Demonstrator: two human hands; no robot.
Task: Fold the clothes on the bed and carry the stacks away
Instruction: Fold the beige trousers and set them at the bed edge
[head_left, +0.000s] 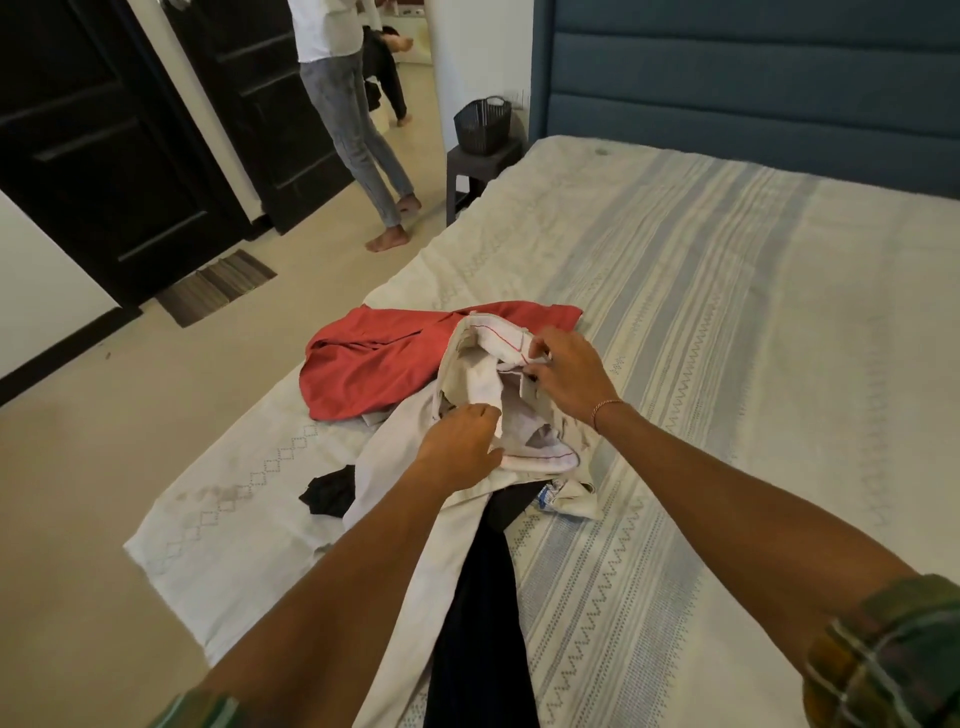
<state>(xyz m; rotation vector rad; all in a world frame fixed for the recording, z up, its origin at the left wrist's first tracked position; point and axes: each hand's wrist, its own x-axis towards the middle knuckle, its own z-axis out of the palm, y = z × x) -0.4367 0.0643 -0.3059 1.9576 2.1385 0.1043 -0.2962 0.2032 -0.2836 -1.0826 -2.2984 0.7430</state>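
Hands both gripping cream trousers (470, 395) near bed (727, 338) edge: left hand (460, 447), right hand (569, 371). Red garment (379, 364) at ten o'clock, partly covered. Dark garment (478, 623) beneath, cut off.

We see two bare arms with sleeves rolled up high. The sleeves (883, 660) are checked in green, brown and yellow. A thin pinkish bracelet (607, 410) goes round the right wrist.

two hands (460, 441); one red garment (384, 358); one basket (483, 126)
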